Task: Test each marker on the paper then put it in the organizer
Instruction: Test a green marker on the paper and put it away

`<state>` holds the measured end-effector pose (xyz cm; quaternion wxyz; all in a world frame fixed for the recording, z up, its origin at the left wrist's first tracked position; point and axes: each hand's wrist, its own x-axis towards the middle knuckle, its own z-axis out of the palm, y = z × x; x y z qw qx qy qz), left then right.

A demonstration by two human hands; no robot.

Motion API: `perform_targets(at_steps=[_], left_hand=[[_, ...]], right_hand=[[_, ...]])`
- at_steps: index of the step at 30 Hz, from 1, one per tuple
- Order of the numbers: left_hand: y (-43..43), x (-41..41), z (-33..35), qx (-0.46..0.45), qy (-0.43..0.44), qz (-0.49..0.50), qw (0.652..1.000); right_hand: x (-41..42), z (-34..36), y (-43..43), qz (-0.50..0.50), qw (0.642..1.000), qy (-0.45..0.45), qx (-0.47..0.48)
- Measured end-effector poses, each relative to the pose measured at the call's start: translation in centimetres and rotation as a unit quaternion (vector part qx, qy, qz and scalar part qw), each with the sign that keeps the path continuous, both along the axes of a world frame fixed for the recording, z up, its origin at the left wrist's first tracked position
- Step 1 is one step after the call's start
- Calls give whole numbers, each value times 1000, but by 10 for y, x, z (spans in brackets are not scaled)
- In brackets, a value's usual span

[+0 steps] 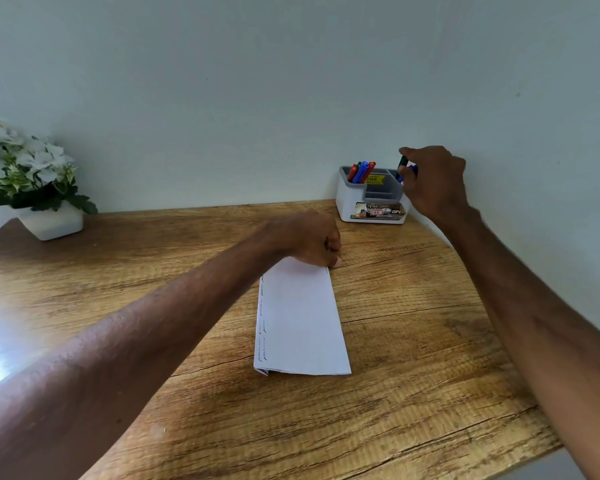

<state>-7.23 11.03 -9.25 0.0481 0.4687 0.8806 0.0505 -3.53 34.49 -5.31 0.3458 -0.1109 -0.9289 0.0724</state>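
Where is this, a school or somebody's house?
Probably a desk at home or in a small office; I can't tell which. A wooden desk stands against a plain wall, with a marker organizer, scribbled folded paper and a potted white flower plant.

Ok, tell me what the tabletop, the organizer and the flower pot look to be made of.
Tabletop: wood or a wood-look laminate, matte brown, with visible grain lines and knots; which one the view leaves open.
Organizer: probably moulded plastic, smooth white shell with grey inner dividers and rounded corners.
Flower pot: white, smooth and plain, ceramic or plastic; cannot tell which.
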Motion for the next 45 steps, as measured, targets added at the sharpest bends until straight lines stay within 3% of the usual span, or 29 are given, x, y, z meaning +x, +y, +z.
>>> perform_targets(at_steps=[5,12,19,23,26,31,34,37,45], left_hand=[[0,2,2,1,-11,3,1000],[2,8,7,-32,-2,4,999],[-9,15,2,22,-6,4,1000],[-23,25,-5,112,3,45,993],[-44,34,-7,205,66,81,973],[-96,73,-6,265,99,207,937],[-117,107,-10,221,58,232,945],[-121,139,-17,116,-18,234,965],[-138,139,-7,-18,-64,175,982]], right_hand=[[4,-5,-3,1,1000,-8,1],[18,-20,-17,61,986,156,25],[55,-23,-86,186,954,227,55],[70,-44,-120,220,956,181,78],[81,-55,-133,234,960,129,84],[99,-68,-148,254,964,57,61],[110,-70,-155,250,966,37,57],[118,-72,-160,248,967,31,48],[127,-73,-161,238,971,28,-4]])
